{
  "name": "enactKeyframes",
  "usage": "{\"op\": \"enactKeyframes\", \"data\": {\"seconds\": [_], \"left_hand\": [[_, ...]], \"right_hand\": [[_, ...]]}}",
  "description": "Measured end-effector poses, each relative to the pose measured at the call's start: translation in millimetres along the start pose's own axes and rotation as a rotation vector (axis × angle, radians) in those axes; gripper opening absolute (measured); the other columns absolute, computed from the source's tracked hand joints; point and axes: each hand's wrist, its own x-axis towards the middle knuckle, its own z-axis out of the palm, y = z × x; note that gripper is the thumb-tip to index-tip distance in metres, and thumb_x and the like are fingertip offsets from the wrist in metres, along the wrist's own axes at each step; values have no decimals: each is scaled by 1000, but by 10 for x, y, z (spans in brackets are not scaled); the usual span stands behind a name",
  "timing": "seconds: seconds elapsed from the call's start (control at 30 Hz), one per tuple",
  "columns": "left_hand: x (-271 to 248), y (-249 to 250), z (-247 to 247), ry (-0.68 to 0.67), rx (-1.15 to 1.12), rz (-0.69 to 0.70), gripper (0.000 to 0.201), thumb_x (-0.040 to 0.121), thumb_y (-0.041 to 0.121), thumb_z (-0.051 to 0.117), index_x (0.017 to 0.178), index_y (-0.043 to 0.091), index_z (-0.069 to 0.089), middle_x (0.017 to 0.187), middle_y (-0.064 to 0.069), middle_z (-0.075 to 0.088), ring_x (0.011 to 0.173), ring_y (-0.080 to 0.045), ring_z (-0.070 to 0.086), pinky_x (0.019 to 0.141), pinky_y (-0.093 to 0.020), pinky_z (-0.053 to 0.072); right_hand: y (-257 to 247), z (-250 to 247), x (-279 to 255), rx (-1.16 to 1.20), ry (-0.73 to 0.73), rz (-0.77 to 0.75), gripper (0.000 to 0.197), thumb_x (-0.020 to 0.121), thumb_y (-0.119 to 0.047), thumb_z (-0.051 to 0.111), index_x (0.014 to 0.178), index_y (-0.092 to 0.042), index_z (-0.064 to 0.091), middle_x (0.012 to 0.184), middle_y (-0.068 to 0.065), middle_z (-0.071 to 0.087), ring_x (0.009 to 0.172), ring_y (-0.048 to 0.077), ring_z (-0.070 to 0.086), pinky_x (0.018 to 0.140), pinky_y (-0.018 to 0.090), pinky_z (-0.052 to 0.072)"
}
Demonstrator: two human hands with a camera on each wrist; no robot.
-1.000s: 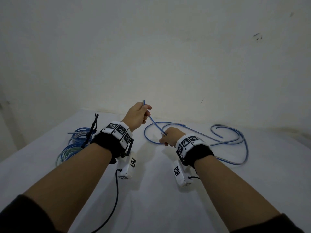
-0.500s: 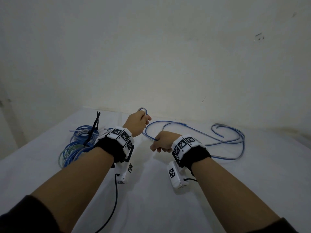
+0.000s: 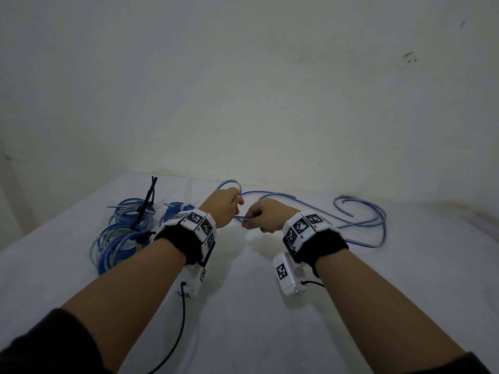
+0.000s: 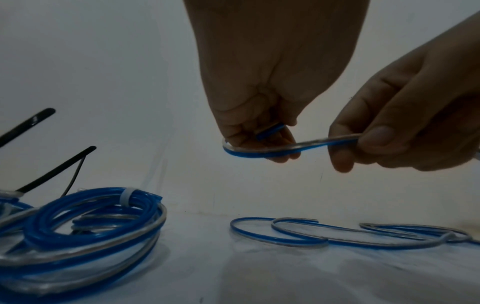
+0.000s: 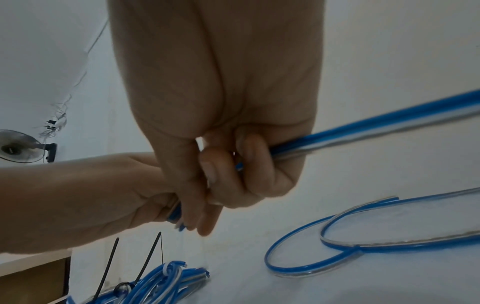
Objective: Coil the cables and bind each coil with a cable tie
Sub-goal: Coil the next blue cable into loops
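Note:
A loose blue-and-clear cable [image 3: 359, 220] snakes over the white table [image 3: 270, 333] to the right. My left hand [image 3: 224, 209] grips its end, bent into a small loop [image 3: 229, 183]; the left wrist view shows that loop [image 4: 249, 152] curled under my left fingers [image 4: 259, 131]. My right hand [image 3: 266, 218], close beside the left one, pinches the same cable [image 4: 324, 142] between thumb and forefinger. In the right wrist view my right fingers [image 5: 233, 170] curl round the cable [image 5: 363, 127], which runs off right.
Several finished blue coils [image 3: 121, 238] lie at the left, bound with black cable ties [image 3: 147, 203] that stick up; one coil [image 4: 103, 209] carries a white tie [image 4: 126, 195]. A wall stands just behind the table. A black wire [image 3: 178, 319] trails from my left wrist.
My hands have come together and dropped toward the table. The cable end, straight and upright a second ago, is now bent into a small loop in my left hand.

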Motion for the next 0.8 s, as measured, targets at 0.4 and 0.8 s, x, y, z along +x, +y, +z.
{"op": "enactKeyframes", "data": {"seconds": [0.4,0.8], "left_hand": [[-14,-6,-86,87,287,71,28,101,22,25,103,10,51,96,-9,67,89,-31,59,75,-34,35],[-58,8,-102,-47,199,24,38,102,32,21,86,12,48,90,-9,62,89,-27,56,82,-32,32]], "right_hand": [[-43,-38,43,78,252,-107,5,82,-14,67,83,-9,67,67,-7,51,60,7,44,57,20,36],[26,-69,34,72,305,-99,10,79,-16,71,81,-9,65,68,-7,50,60,6,43,55,17,33]]}}
